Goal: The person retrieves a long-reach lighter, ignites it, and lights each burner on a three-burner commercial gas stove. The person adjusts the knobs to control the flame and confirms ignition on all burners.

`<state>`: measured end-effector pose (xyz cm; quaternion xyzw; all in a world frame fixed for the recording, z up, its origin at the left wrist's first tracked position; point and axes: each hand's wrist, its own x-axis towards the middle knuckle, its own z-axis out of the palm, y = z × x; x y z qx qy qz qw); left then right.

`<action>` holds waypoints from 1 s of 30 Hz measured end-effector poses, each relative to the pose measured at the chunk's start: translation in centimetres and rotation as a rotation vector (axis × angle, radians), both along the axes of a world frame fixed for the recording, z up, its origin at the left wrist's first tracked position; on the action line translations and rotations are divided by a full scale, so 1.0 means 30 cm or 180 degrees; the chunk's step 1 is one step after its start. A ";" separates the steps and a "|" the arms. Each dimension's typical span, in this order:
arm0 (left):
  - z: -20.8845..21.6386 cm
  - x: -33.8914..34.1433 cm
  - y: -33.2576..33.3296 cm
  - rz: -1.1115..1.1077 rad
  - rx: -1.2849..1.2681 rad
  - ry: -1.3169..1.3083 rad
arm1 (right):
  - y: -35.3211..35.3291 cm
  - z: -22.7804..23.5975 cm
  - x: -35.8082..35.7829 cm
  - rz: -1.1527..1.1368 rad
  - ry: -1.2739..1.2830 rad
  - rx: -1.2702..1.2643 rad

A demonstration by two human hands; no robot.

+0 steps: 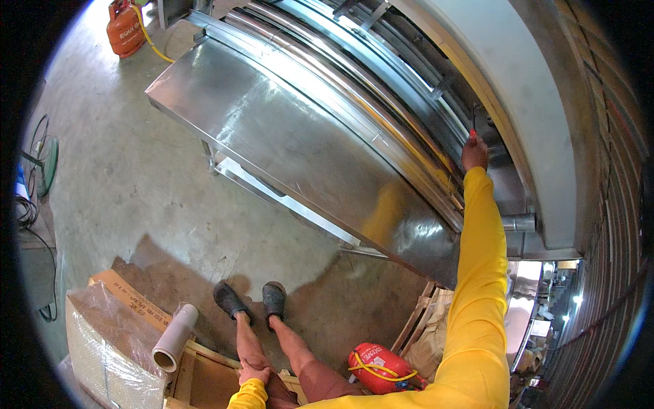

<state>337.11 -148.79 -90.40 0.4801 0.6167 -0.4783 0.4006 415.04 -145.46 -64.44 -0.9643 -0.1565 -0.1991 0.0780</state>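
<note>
My right hand (pixel 475 153) reaches far up to the right, closed around a red-handled tool (pixel 473 132) with a thin dark shaft. The tool's tip is too small to tell its kind. It points into the dark recess of a long stainless steel unit (pixel 449 88), beneath a pale hood edge (pixel 538 88). Down at the lower middle, my left hand (pixel 253 373) lies on my thigh, fingers stretched out and holding nothing. In front of me runs a wide, shiny steel shelf (pixel 272 136), with polished rails (pixel 340 75) behind it.
An orange gas cylinder (pixel 125 31) with a yellow hose (pixel 155 48) stands far left. Nearby are a plastic-wrapped box (pixel 112 347), a roll of wrap (pixel 176 337), a red fire extinguisher (pixel 381 368) and a wooden crate (pixel 412 320). Cables and a green-rimmed fan-like object (pixel 48 167) sit left.
</note>
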 end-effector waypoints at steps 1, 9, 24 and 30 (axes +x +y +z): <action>0.001 0.002 -0.003 0.0083 0.0031 -0.0060 | 0.005 0.002 0.024 -0.0053 0.0077 0.0110; 0.000 0.002 -0.017 0.0002 0.0003 -0.0002 | -0.008 -0.007 0.082 -0.0108 0.0014 0.0387; 0.015 0.000 -0.016 0.0102 -0.0083 0.0055 | -0.092 -0.063 0.100 -0.0451 0.0159 0.0275; 0.019 0.001 -0.011 0.0021 -0.0039 0.0026 | -0.018 -0.010 0.103 0.0013 -0.0120 0.0061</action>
